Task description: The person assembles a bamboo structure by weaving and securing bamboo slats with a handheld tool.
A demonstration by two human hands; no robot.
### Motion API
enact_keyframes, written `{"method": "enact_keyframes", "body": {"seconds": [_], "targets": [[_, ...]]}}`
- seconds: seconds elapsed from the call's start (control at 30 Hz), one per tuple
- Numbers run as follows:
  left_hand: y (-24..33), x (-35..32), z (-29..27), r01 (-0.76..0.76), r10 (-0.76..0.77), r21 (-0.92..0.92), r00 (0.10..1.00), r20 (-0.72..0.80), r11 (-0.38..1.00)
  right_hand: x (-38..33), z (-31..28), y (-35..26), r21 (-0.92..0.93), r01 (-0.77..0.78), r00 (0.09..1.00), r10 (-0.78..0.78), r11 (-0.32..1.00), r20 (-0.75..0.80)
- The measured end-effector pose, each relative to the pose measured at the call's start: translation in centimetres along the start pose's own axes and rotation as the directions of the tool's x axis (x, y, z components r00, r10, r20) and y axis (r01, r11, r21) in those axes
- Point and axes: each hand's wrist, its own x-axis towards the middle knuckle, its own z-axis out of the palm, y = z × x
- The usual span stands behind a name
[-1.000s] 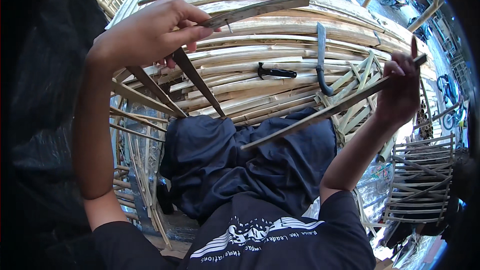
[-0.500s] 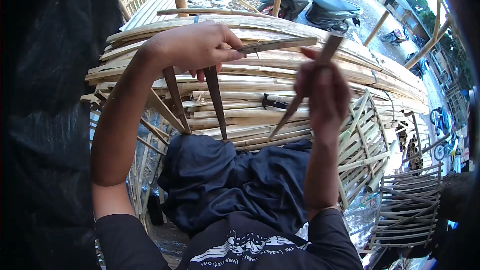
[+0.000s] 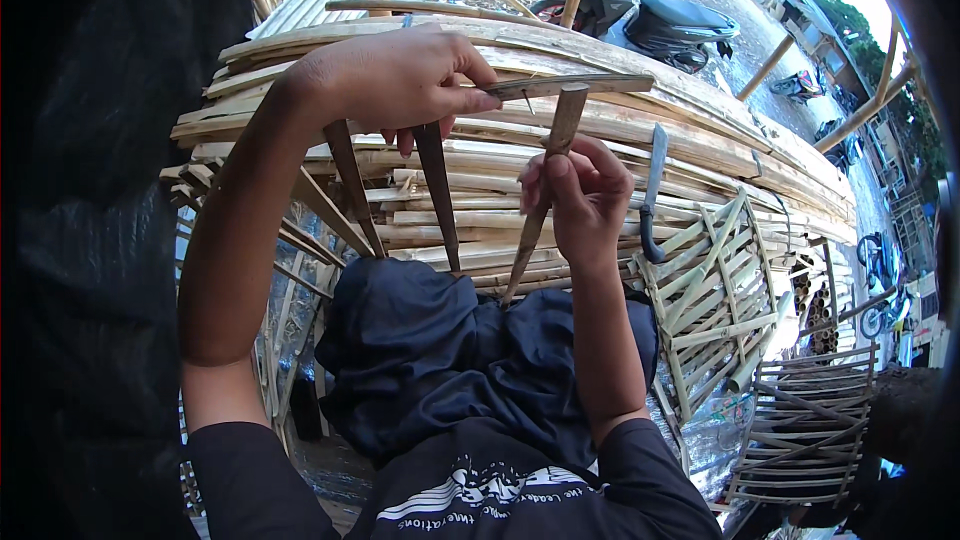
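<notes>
My left hand is closed on a thin bamboo strip, which points to the right with a nail sticking down from it. Below that hand, two dark tapering bamboo slats slope toward my lap; how they join the strip is hidden behind the fingers. My right hand pinches another bamboo slat between thumb and fingers. Its upper end stands just under the strip, close to the nail, and its narrow lower end reaches my lap. Whether slat and strip touch, I cannot tell.
A machete with a dark curved handle lies right of my right hand, on the stacked split bamboo. Bamboo lattice panels stand at the right. Motorbikes are parked beyond the stack. A dark sheet hangs at the left.
My right hand has moved left with its slat, bringing it more upright and below the strip. The machete has come into view; a dark knife handle is now hidden. My left hand keeps its grip.
</notes>
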Motion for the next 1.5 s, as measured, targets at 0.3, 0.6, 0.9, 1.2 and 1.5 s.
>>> {"method": "enact_keyframes", "body": {"seconds": [0.3, 0.6, 0.9, 1.2, 1.5], "targets": [[-0.9, -0.3, -0.3, -0.043, 0.043, 0.013, 0.999, 0.007, 0.999, 1.0, -1.1, -3.6, -0.052, 0.187, 0.982, -0.186, 0.981, 0.026], [-3.1, 0.2, -1.3, -0.012, 0.013, 0.041, 1.000, -0.024, 0.999, 2.7, -0.4, -7.4, -0.238, 0.276, 0.961, -0.272, 0.931, 0.051], [-4.4, 1.1, -0.7, -0.038, 0.032, -0.098, 0.998, -0.058, 0.994, 4.2, 1.8, 2.2, -0.202, 0.042, 0.998, -0.052, 0.979, -0.045], [0.8, 0.8, -1.2, 0.067, -0.070, 0.039, 0.995, 0.076, 0.997, 3.7, 2.0, 2.7, -0.175, 0.073, 0.992, -0.089, 0.982, -0.086], [0.8, 0.4, 0.1, 0.019, -0.016, 0.144, 1.000, -0.023, 0.989, 4.0, 1.9, 3.4, -0.135, 0.121, 0.991, -0.127, 0.983, -0.033]]}}
